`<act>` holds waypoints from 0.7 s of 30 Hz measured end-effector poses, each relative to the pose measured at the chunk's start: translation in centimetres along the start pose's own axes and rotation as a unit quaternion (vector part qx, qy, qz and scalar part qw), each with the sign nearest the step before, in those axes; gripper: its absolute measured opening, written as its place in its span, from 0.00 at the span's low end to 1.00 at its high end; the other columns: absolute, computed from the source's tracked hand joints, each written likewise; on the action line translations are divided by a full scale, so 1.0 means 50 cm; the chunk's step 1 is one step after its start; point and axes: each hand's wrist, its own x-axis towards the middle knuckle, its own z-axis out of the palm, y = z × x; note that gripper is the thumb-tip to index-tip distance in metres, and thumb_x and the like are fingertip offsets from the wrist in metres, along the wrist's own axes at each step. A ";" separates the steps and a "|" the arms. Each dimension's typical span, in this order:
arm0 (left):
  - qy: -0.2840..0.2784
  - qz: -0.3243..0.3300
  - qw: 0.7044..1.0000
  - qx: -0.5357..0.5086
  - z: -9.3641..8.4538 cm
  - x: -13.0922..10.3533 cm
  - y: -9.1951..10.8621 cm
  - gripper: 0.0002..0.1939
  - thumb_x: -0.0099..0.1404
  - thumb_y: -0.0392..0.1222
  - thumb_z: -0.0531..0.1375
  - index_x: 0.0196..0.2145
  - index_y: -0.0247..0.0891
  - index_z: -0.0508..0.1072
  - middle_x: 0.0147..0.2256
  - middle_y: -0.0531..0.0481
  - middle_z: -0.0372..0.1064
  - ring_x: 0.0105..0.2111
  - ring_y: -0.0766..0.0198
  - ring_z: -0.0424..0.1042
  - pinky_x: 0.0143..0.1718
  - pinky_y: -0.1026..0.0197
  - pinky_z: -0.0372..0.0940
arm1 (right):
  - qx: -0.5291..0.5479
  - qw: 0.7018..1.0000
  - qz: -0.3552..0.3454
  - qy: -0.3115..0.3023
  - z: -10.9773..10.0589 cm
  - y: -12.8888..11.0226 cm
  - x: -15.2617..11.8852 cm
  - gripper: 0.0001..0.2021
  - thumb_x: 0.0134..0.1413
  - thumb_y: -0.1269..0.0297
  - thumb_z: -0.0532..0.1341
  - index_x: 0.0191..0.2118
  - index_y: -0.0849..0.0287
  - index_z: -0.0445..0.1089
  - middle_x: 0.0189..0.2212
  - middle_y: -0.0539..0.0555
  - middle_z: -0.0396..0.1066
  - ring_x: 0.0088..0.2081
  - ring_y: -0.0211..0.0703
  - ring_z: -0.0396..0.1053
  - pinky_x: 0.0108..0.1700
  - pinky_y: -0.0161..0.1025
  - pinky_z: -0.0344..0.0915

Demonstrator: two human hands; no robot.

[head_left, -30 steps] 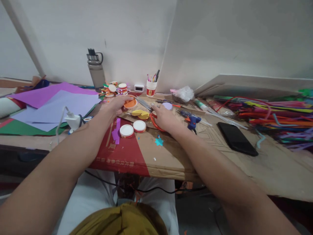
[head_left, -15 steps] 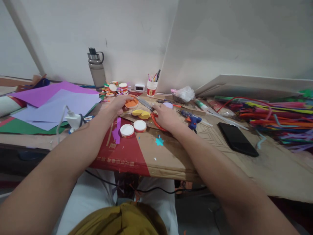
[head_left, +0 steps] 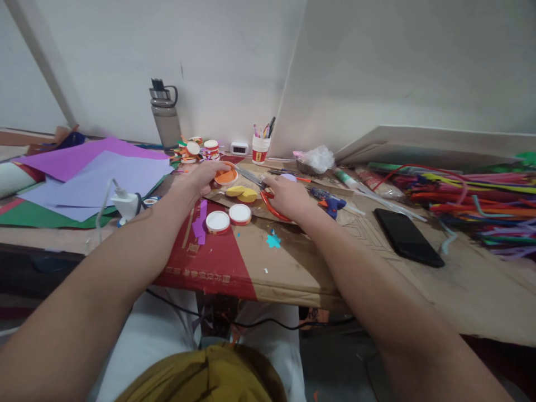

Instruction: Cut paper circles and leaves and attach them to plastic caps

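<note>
My left hand (head_left: 208, 176) is closed on the left rim of a round orange piece (head_left: 226, 176). My right hand (head_left: 285, 192) is closed round scissors (head_left: 251, 177) with red-orange handles, and their blades point toward the orange piece. Between my hands lie yellow cut pieces (head_left: 242, 193) on the cardboard. Nearer to me are two white round lids with red sides, one at the left (head_left: 218, 222) and one beside it (head_left: 240, 214). A purple scrap (head_left: 201, 224) rests left of them, and a turquoise cut shape (head_left: 273, 240) lies to their right.
A bottle (head_left: 166, 117), decorated round pieces (head_left: 210, 149), a small white clock (head_left: 239, 148) and a cup of pens (head_left: 260, 148) line the wall. Coloured paper (head_left: 104, 173) and a white plug lie left; a blue glue gun (head_left: 334, 206), phone (head_left: 407, 237) and pipe cleaners (head_left: 489, 206) lie right.
</note>
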 end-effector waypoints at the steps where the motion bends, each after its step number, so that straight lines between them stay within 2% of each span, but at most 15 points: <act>1: -0.004 -0.001 1.000 -0.002 0.000 0.000 0.000 0.06 0.51 0.30 0.62 0.30 0.31 0.77 0.23 0.50 0.71 0.18 0.70 0.65 0.12 0.71 0.51 | -0.001 1.000 0.000 0.001 -0.001 0.000 0.001 0.23 0.61 0.66 0.52 0.62 0.55 0.64 0.55 0.62 0.71 0.54 0.57 0.70 0.45 0.46 0.68; 13: -0.020 -0.018 0.999 -0.020 -0.008 0.013 -0.007 0.04 0.51 0.31 0.62 0.27 0.31 0.76 0.22 0.50 0.70 0.17 0.72 0.64 0.11 0.71 0.46 | -0.018 1.000 -0.005 0.011 -0.003 -0.003 0.002 0.22 0.61 0.65 0.53 0.60 0.55 0.67 0.52 0.62 0.74 0.50 0.55 0.72 0.44 0.44 0.67; 18: -0.023 -0.014 0.999 -0.042 -0.006 0.012 -0.007 0.00 0.54 0.31 0.62 0.26 0.32 0.74 0.22 0.50 0.69 0.18 0.71 0.66 0.14 0.72 0.54 | -0.029 0.999 -0.008 0.014 -0.009 -0.007 0.003 0.21 0.60 0.65 0.53 0.58 0.56 0.68 0.50 0.62 0.75 0.48 0.55 0.73 0.42 0.43 0.66; 21: -0.024 -0.022 0.998 -0.050 -0.005 0.012 -0.005 0.03 0.54 0.32 0.63 0.25 0.31 0.72 0.20 0.51 0.68 0.16 0.73 0.64 0.12 0.72 0.50 | -0.033 0.999 -0.007 0.012 -0.012 -0.009 0.003 0.22 0.60 0.67 0.53 0.58 0.55 0.68 0.49 0.62 0.75 0.48 0.56 0.73 0.41 0.43 0.65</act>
